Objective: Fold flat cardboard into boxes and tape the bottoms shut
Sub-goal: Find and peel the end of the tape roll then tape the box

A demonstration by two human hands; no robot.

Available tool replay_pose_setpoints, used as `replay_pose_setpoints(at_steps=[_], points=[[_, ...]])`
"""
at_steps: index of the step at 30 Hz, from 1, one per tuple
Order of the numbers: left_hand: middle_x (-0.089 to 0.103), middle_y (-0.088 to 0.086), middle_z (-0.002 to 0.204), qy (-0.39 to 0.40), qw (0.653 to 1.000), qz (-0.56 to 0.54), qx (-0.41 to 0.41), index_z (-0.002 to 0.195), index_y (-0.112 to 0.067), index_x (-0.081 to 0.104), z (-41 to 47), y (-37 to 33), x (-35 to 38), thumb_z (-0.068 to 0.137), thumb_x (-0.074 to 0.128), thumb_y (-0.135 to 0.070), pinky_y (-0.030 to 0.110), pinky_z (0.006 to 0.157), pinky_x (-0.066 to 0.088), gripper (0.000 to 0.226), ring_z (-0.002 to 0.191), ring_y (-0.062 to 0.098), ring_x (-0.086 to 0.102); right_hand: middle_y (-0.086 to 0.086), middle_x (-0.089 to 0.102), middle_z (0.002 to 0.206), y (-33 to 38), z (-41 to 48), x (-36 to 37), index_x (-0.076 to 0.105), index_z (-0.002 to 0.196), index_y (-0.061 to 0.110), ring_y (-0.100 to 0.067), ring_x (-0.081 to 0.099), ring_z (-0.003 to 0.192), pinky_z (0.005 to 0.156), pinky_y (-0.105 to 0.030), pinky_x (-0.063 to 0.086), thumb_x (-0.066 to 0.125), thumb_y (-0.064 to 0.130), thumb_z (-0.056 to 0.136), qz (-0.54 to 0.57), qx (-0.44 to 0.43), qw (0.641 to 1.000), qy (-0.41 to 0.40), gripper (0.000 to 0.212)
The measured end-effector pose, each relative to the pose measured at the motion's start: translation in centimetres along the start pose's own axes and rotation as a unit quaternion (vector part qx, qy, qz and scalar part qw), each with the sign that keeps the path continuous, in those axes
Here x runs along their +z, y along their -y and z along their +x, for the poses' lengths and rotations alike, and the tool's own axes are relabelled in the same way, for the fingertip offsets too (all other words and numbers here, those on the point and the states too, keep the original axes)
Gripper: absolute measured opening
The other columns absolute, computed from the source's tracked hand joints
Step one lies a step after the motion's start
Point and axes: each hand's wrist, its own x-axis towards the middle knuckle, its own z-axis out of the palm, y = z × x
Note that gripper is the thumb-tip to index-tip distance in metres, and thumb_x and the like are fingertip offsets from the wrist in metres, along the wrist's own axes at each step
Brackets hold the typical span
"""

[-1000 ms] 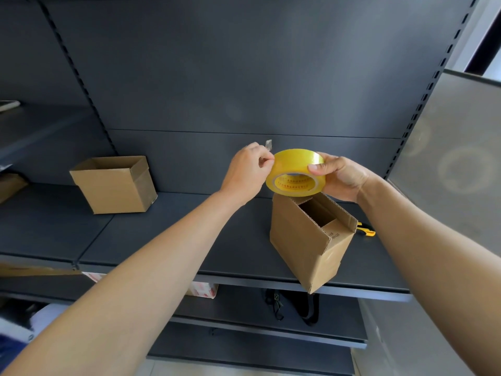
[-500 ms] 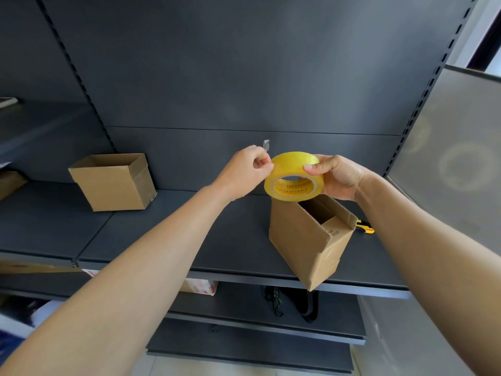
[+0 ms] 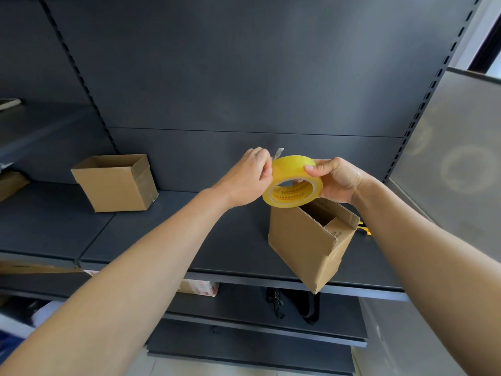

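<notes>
The right hand [image 3: 334,180] grips a yellow roll of clear packing tape [image 3: 292,181], held just above the open brown cardboard box [image 3: 309,240] at the shelf's front edge. The left hand [image 3: 250,176] pinches the tape's free end [image 3: 279,152]. Step judged: starting a strip. Next, pull out a length and stick it over the box's bottom seam.

Daylight enters from upper right — bright at the window strip [image 3: 494,47], dim over the dark back panel [image 3: 244,77]. Faint ring-shaped glare sits on the grey side panel [image 3: 447,131]. Wide-angle distortion bends the shelf uprights [image 3: 423,104] at the edges; lower-left corner blurred — centre sharp.
</notes>
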Motion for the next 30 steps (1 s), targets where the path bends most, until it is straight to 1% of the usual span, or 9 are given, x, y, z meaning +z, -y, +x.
replay_pose_setpoints(at_steps=[4,8,10,12,17,19,23,25,30], points=[[0.041,0.000,0.094,-0.064,0.997,0.014,0.033,0.083,-0.010,0.039,-0.3,-0.4,0.4,0.093,0.043,-0.003,0.011,0.071,0.032,0.013,0.087,0.011,0.035,-0.004,0.069,0.092,0.1,0.2,0.1,0.073,0.092,0.016,-0.023,0.064,0.086,0.085,-0.043,0.052,0.094,0.039,0.034,0.015,-0.001,1.000,0.001,0.066],[0.050,0.006,0.095,-0.113,0.992,0.028,0.044,0.082,-0.010,0.042,-0.2,-0.6,0.4,0.095,0.045,-0.004,0.025,0.077,0.041,0.015,0.094,0.019,0.048,-0.004,0.069,0.095,0.5,0.4,0.3,0.067,0.100,0.014,-0.023,0.063,0.088,0.083,-0.042,0.054,0.095,0.040,0.031,0.018,-0.003,1.000,-0.014,0.079],[0.059,0.006,0.090,-0.128,0.991,-0.029,0.011,0.084,-0.009,0.050,0.0,-0.4,0.1,0.094,0.051,-0.008,0.030,0.079,0.047,0.010,0.096,0.023,0.057,-0.004,0.068,0.098,0.6,0.6,0.4,0.066,0.102,0.014,-0.024,0.062,0.091,0.084,-0.041,0.053,0.095,0.039,0.029,0.023,-0.007,0.999,-0.025,0.082],[0.064,-0.003,0.083,-0.129,0.981,-0.136,-0.042,0.095,-0.015,0.056,0.2,-0.4,-0.3,0.090,0.060,-0.012,0.022,0.076,0.048,0.007,0.085,0.014,0.061,-0.004,0.067,0.098,0.6,0.7,0.4,0.066,0.102,0.014,-0.023,0.062,0.091,0.083,-0.041,0.053,0.095,0.039,0.029,0.021,-0.012,0.999,-0.035,0.082],[0.062,-0.008,0.084,-0.134,0.976,-0.146,-0.092,0.097,-0.011,0.074,0.9,-0.2,-0.4,0.087,0.067,-0.012,0.012,0.070,0.043,0.013,0.078,0.003,0.057,-0.001,0.070,0.091,0.9,0.9,0.1,0.062,0.104,0.015,-0.022,0.062,0.087,0.075,-0.037,0.054,0.072,0.028,0.069,0.002,-0.015,0.999,-0.048,0.038],[0.060,-0.010,0.081,-0.129,0.979,-0.124,-0.096,0.095,-0.009,0.075,1.0,-0.1,-0.4,0.087,0.067,-0.012,0.012,0.071,0.040,0.012,0.077,0.003,0.055,0.000,0.071,0.087,1.1,0.9,0.2,0.062,0.101,0.015,-0.021,0.063,0.085,0.071,-0.035,0.055,0.068,0.028,0.072,-0.015,-0.011,0.999,-0.049,0.032],[0.057,-0.012,0.075,-0.091,0.985,-0.109,-0.103,0.088,-0.007,0.073,1.1,-0.3,-1.2,0.087,0.066,-0.011,0.008,0.064,0.039,0.008,0.069,0.000,0.053,-0.004,0.069,0.098,1.3,0.8,0.2,0.063,0.105,0.014,-0.021,0.067,0.087,0.077,-0.037,0.054,0.093,0.040,0.036,-0.045,0.004,0.999,-0.021,0.080],[0.059,-0.011,0.071,-0.062,0.982,-0.133,-0.116,0.084,-0.010,0.071,1.1,-0.3,-1.6,0.086,0.068,-0.013,0.002,0.058,0.040,0.005,0.063,-0.005,0.055,-0.006,0.068,0.103,1.4,0.9,0.1,0.062,0.107,0.013,-0.023,0.066,0.091,0.081,-0.039,0.053,0.094,0.039,0.034,-0.054,0.008,0.998,-0.021,0.083],[0.055,-0.007,0.074,-0.014,0.984,-0.115,-0.138,0.081,-0.010,0.065,1.4,-0.1,-1.8,0.091,0.062,-0.013,0.017,0.062,0.038,0.010,0.066,0.002,0.050,-0.008,0.067,0.107,1.3,1.2,0.2,0.060,0.111,0.012,-0.027,0.062,0.099,0.085,-0.040,0.053,0.067,0.021,0.074,-0.063,0.013,0.997,-0.047,0.039]])
